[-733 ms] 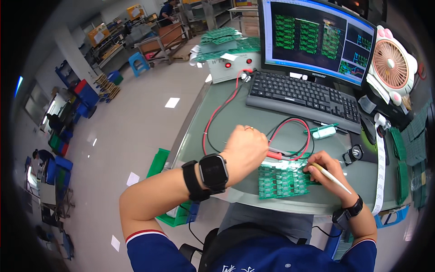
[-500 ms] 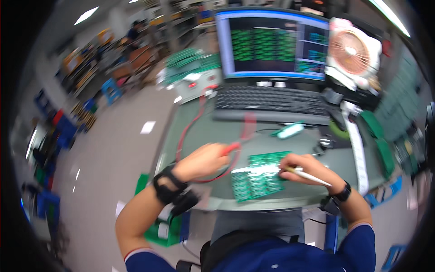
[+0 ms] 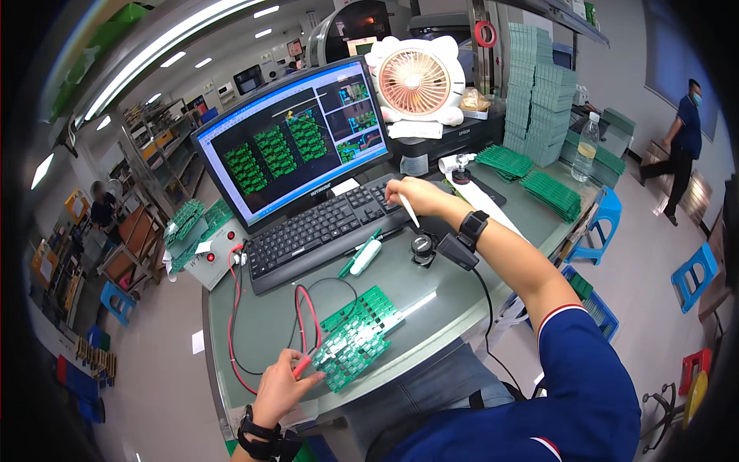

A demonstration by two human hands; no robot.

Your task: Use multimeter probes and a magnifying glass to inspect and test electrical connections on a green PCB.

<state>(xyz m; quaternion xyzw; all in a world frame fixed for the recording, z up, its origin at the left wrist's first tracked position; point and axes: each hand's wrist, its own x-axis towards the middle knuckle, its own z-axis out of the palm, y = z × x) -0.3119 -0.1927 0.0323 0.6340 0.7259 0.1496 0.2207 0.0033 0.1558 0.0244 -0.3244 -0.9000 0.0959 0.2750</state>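
Note:
My left hand is closed around a red test probe with a red lead. It is at the left edge of a green circuit board panel lying near the table's front edge; whether it touches the panel I cannot tell. Reaching forward, my right hand has its fingertips at the right end of the black keyboard. A slim white pen-like tool is tucked in that hand, pointing back toward me. Behind the keyboard, the monitor displays green board images.
A grey box with red sockets, carrying boards, stands at the left. Between keyboard and panel lie a white-and-green marker and a round metal item. A pink-and-white fan, stacked boards and a bottle stand behind. A person walks at far right.
My right hand has left the board panel and moved forward to the keyboard, still with the white tool. My left hand keeps the red probe, now lower beside the panel. The view has swung right.

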